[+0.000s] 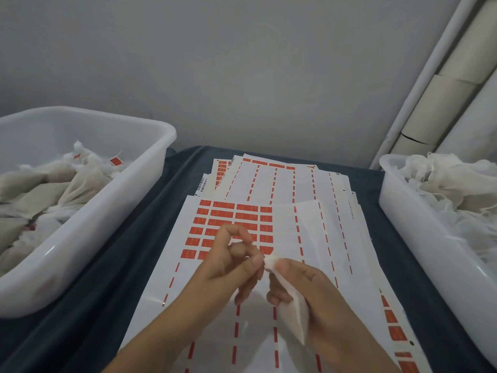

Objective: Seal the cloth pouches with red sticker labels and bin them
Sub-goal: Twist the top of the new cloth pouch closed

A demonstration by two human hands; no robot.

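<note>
My right hand (309, 289) grips a white cloth pouch (294, 316), its gathered top poking out between thumb and fingers. My left hand (234, 262) pinches that gathered top at the fingertips; I cannot tell whether a sticker is between them. Both hands hover over a sheet of red sticker labels (231, 216), whose lower rows are peeled away. The white bin on the left (113, 211) holds sealed pouches, one showing a red label (116, 161). The white bin on the right (419, 238) holds loose unsealed cloth pouches (451, 184).
Several used label sheets (295, 181) are stacked behind the top sheet on a dark blue cloth-covered table (129, 259). A grey wall stands behind, with white pipes and cardboard tubes (441, 98) leaning at the far right.
</note>
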